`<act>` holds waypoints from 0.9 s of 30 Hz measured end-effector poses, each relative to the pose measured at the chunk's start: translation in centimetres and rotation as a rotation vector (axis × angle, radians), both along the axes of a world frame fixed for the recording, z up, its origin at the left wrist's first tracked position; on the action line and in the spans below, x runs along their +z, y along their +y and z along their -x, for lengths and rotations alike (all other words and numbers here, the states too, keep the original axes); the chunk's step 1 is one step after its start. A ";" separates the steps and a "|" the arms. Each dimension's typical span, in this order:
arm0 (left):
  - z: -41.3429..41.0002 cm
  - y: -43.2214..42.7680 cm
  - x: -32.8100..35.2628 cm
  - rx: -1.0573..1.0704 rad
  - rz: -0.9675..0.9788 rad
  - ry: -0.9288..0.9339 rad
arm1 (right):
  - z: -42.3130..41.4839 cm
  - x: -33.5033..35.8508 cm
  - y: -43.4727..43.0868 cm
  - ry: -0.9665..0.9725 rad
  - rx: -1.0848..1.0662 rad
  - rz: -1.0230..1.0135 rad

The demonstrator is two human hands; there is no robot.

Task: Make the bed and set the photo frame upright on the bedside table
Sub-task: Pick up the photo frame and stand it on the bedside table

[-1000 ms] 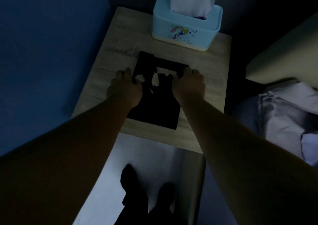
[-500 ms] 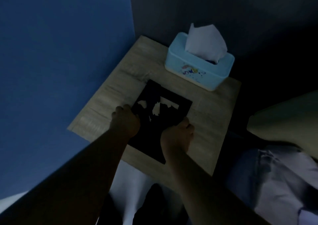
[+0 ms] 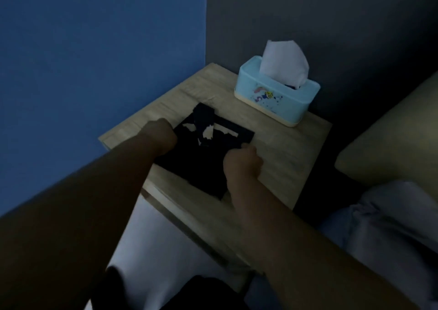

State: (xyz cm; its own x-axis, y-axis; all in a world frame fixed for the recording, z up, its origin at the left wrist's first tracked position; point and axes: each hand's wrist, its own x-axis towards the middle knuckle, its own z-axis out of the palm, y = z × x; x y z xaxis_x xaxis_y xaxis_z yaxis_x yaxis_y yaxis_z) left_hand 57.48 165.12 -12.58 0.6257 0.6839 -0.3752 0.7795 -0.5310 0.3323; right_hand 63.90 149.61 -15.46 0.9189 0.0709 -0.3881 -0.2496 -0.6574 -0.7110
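Observation:
A black photo frame [image 3: 201, 163] lies back-side up on the wooden bedside table [image 3: 279, 148], its stand strut [image 3: 203, 120] showing near the far edge with pale torn patches beside it. My left hand [image 3: 161, 136] grips the frame's left edge. My right hand [image 3: 241, 165] is closed on its right edge. The room is dim and the fingers are hard to make out. The bed shows at the right, with rumpled pale bedding [image 3: 388, 224].
A light blue tissue box [image 3: 275, 99] with a tissue sticking up stands at the table's far right corner. A blue wall [image 3: 94, 61] is on the left, a dark wall behind. A beige headboard cushion [image 3: 391, 144] is to the right.
My view has tilted up and back, so the table sits lower in the frame. My right hand slid down the frame's right edge toward me. The frame still lies flat.

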 end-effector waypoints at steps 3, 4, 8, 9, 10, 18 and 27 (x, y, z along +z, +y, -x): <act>1.2 0.0 2.1 -0.056 -0.056 0.020 | -0.6 0.6 -1.6 0.075 -0.007 -0.266; 1.5 0.0 2.9 -0.061 -0.050 0.024 | -0.6 0.9 -2.2 0.115 -0.014 -0.351; 2.0 -0.2 6.1 -0.074 -0.029 0.080 | 0.7 1.6 -4.8 -0.004 0.176 -0.482; 1.9 -0.3 6.8 -0.047 -0.018 0.065 | 1.0 1.7 -5.3 -0.137 0.268 -0.420; 1.7 -0.3 7.4 -0.020 0.004 0.056 | 1.0 1.7 -5.7 -0.262 0.336 -0.361; 0.3 0.9 9.8 0.563 0.786 -0.691 | -0.4 4.0 -5.3 -0.475 0.336 -0.259; -0.8 -2.8 9.7 0.511 0.998 -0.999 | -1.3 5.2 -3.8 -0.560 0.279 -0.244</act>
State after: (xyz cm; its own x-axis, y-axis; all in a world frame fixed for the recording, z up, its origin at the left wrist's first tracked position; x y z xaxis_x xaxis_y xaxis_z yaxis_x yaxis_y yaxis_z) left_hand 58.27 162.36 -2.83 0.6779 0.6290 -0.3805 0.0458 0.4804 0.8759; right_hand 65.18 145.83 -10.21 0.9114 0.3599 0.1997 0.3565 -0.4477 -0.8201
